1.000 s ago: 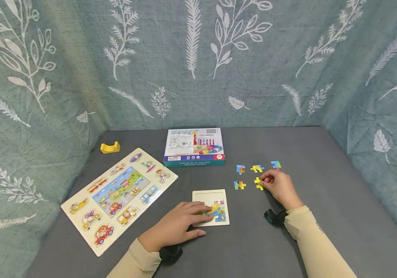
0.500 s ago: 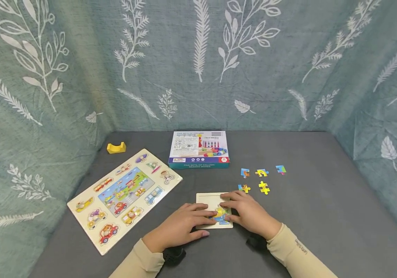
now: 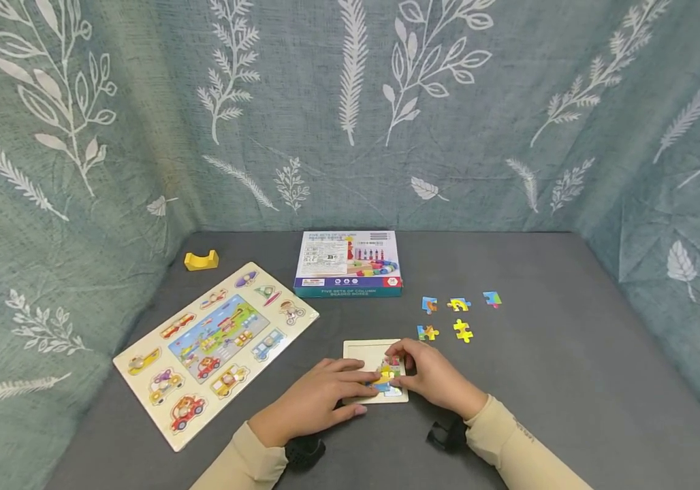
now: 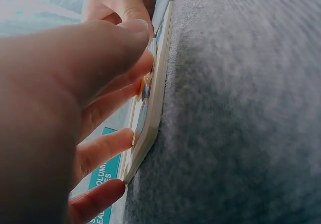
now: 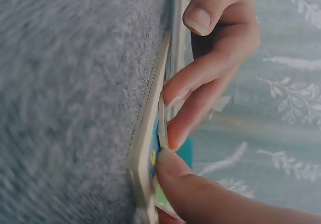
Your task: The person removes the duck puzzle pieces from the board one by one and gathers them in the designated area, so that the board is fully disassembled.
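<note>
A small square wooden puzzle tray [image 3: 357, 349] lies before me, with joined jigsaw pieces [image 3: 386, 373] in its lower right part. My left hand [image 3: 313, 396] rests on it from the left, fingers stretched over the tray and the pieces. At the right side, my right hand [image 3: 438, 380] pinches the jigsaw pieces between its thumb below and curved fingers above. In the right wrist view, the right thumb [image 5: 193, 186] bears on the edge of a piece that stands slightly tilted above the tray floor. The fingers cover part of the picture.
Several loose jigsaw pieces, among them a yellow one [image 3: 463, 331], lie right of the tray. A large vehicle puzzle board [image 3: 218, 347] lies at the left. Behind stand a beaded-toy box [image 3: 347, 265] and a yellow curved block [image 3: 201, 260]. Patterned cloth [image 3: 325, 170] hangs around the grey table.
My right hand set down the yellow piece among the loose ones and came left to the tray. Its fingers then curved in on the joined pieces. The left hand stayed on the tray.
</note>
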Available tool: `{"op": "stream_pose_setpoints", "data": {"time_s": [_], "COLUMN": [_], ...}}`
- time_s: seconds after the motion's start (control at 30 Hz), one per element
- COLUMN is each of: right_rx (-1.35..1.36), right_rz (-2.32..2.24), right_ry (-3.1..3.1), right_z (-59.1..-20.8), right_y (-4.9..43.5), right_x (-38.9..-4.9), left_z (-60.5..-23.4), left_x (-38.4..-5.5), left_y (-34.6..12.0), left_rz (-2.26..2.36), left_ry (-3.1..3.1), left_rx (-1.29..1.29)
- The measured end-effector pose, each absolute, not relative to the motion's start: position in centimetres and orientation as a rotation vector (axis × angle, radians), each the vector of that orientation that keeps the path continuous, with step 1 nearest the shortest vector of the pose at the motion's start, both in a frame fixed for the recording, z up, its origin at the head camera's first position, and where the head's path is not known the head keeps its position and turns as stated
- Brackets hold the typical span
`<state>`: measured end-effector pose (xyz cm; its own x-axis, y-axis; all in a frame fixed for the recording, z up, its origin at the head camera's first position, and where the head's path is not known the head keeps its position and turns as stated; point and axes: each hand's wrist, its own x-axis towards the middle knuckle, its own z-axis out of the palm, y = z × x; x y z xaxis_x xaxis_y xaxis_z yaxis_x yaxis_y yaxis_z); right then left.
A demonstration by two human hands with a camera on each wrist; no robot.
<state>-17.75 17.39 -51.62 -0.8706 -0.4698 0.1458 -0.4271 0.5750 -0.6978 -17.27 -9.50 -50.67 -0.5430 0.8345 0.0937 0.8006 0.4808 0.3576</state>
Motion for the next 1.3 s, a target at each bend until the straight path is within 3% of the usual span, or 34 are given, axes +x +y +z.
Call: {"op": "stream_pose_setpoints", "data": {"time_s": [0.47, 0.97, 1.3], "right_rx": [-0.665, -0.962, -0.912], "right_rz": [-1.381, -0.972, -0.921], "right_ry": [2.646, 2.994, 3.021], "right_z": [-51.8, -51.6, -51.3], "right_y": [17.5, 16.6, 16.2], "right_x": [-18.1, -17.3, -17.0], "left_z": [-50.6, -50.6, -50.7], "left_x": [-17.2, -17.4, -17.3], "left_y": [-9.5, -9.4, -9.6], "left_rz": [0.594, 0.58, 0.605], "left_ry": [2.627, 2.636, 2.627], "left_rx": [1.476, 1.49, 1.483]}}
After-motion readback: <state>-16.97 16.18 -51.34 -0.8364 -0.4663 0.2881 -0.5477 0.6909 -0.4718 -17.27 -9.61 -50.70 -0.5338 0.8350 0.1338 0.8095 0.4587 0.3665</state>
